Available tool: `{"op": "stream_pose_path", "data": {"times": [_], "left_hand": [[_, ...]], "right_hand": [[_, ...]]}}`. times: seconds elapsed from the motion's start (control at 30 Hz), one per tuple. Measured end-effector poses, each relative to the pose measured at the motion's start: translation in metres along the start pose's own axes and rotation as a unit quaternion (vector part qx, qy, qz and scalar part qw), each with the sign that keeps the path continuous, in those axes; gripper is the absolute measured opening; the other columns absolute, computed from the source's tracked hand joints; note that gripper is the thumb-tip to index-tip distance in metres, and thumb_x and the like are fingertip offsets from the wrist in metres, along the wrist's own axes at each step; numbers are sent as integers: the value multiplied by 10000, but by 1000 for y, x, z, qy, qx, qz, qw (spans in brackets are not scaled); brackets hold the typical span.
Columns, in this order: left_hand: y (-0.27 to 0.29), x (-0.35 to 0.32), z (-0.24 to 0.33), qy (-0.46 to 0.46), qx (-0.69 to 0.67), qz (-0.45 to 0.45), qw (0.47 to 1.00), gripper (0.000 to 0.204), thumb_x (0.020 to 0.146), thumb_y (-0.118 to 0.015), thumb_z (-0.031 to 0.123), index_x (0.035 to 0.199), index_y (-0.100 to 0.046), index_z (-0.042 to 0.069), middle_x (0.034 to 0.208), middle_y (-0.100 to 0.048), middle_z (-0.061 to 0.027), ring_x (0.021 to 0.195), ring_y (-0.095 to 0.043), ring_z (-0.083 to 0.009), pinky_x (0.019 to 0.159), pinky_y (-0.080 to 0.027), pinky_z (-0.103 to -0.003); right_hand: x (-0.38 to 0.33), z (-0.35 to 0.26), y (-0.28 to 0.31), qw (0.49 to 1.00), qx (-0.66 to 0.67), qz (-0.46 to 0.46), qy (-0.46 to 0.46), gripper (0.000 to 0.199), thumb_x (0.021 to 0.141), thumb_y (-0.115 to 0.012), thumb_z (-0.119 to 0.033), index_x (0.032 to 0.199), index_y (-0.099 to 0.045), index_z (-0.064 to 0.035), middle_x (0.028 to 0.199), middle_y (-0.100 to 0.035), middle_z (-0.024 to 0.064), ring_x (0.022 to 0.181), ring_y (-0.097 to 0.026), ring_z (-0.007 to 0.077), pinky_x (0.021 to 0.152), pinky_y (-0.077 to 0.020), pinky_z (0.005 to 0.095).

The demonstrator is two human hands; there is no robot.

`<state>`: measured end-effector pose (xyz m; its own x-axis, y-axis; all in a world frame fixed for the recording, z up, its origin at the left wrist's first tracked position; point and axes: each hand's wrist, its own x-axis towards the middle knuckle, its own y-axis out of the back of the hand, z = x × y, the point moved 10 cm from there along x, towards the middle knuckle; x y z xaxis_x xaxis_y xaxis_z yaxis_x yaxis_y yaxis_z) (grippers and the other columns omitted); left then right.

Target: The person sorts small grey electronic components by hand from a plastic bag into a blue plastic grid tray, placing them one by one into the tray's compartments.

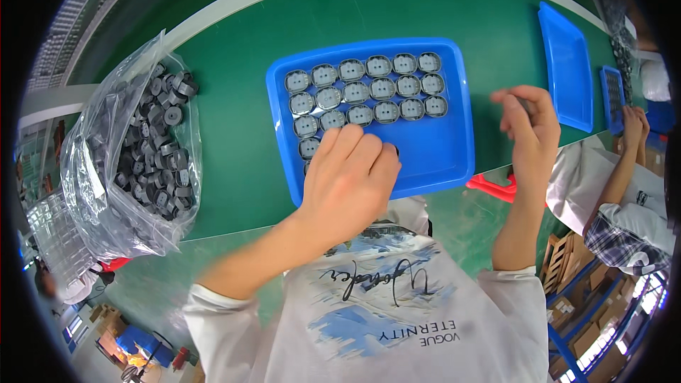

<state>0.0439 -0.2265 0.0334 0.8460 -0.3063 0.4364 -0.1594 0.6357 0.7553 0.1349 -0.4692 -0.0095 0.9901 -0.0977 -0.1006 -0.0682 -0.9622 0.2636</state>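
"While the left hand (349,183) bends over the blue tray (429,152) at seven o'clock, where's the right hand (533,128)?"

"Beyond the tray's three o'clock, well apart, fingers curled; I can't tell whether either grips anything."

"The grey parts (382,89)?"

"In tray rows, eight o'clock through twelve to nearly three; more in the clear bag (79,159) at nine."

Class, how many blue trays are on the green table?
3: the middle tray below the left hand, the side tray right of the right hand, the far tray by a co-worker's hands. More may be hidden.
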Motion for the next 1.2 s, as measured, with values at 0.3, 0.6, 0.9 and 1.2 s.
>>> {"op": "stream_pose_path", "data": {"times": [0.3,0.6,0.9,1.2], "left_hand": [[-11,6,11,-72,70,-172,980,244,758,-715,105,947,-707,-49,869,-551,-109,898,-518,-280,777,-429,-389],[-1,16,0,-51,-12,-144,988,328,705,-697,36,1027,-701,-27,884,-532,-117,909,-533,-301,789,-451,-395],[4,11,-7,-68,-11,-86,994,246,672,-753,29,908,-686,3,886,-561,-95,852,-543,-285,743,-449,-402],[7,6,-12,-78,24,-52,995,185,642,-702,37,819,-678,-9,862,-537,-90,855,-520,-269,730,-425,-387]], "right_hand": [[-7,-27,-3,911,-360,-38,199,184,915,-701,-82,1071,-729,11,861,-605,78,735,-571,170,668,-453,297],[-23,-15,1,922,-340,-159,99,368,837,-713,13,1199,-644,3,881,-611,75,713,-541,151,650,-443,286],[-23,-39,-21,884,-339,-202,251,374,819,-717,27,1183,-655,-29,884,-610,84,687,-544,176,645,-466,306],[-21,-27,-18,913,-320,-214,134,275,830,-692,38,1097,-657,-17,924,-600,99,714,-572,202,672,-472,315]]}}
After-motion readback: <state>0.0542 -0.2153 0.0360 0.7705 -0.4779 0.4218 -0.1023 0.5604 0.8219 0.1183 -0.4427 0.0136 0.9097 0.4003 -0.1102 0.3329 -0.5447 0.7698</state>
